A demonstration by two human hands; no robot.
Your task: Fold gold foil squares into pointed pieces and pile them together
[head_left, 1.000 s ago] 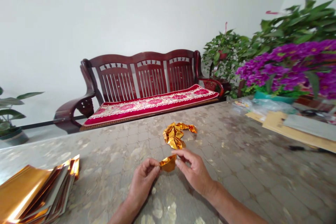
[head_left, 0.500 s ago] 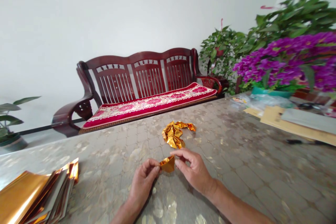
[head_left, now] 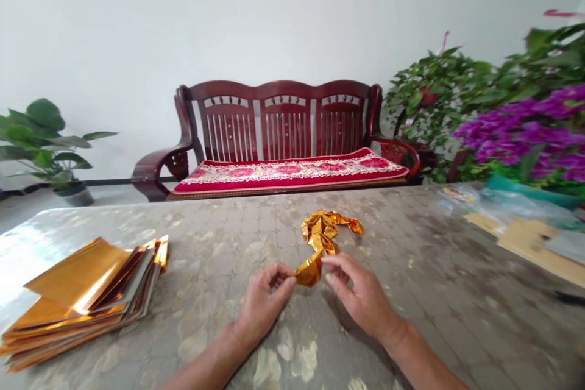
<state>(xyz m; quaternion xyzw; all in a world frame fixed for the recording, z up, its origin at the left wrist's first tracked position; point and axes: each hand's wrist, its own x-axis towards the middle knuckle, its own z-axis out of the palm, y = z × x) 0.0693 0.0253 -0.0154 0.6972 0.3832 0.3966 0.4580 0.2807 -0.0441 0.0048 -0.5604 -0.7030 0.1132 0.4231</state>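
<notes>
A small folded piece of gold foil paper (head_left: 309, 270), shaped like a shallow boat, is held just above the table between my two hands. My left hand (head_left: 267, 292) pinches its left tip between thumb and forefinger. At the other end, the fingertips of my right hand (head_left: 359, 292) grip the raised right corner, with the thumb slightly below. Just behind the piece lies a small heap of other folded gold foil papers (head_left: 320, 228), with a curved tail of them trailing to the right.
A stack of gold foil sheets (head_left: 86, 298) lies at the table's left. Plastic bags (head_left: 512, 204) and brown card (head_left: 525, 244) sit at the right, near purple flowers (head_left: 516, 134). Beyond the patterned table (head_left: 219, 237) stands a wooden bench (head_left: 283, 128) with a red cushion.
My view has swung left and levelled, so more of the foil stack shows. Both hands still hold the folded piece, which now appears closer to the heap and tilted, its right end up.
</notes>
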